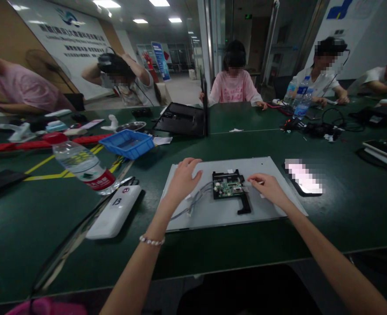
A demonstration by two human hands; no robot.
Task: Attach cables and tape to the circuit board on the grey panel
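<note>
A green circuit board (228, 188) in a black plastic frame (245, 205) lies on a flat light-grey panel (200, 218). Grey cables (198, 194) run from the board's left side across the panel. My left hand (184, 178) hovers at the panel's left part, fingers stretched and thumb apart, with nothing in it. At the board's right edge, my right hand (268, 187) has thumb and fingertips pinched together. Whatever may be between those fingertips is too small to make out.
Left of the panel are a white power bank (114, 214), a tilted water bottle (82, 164) and a blue tray (128, 143). A lit phone (303, 177) lies to the right. A black casing (182, 119) stands farther back. Several people sit across the table.
</note>
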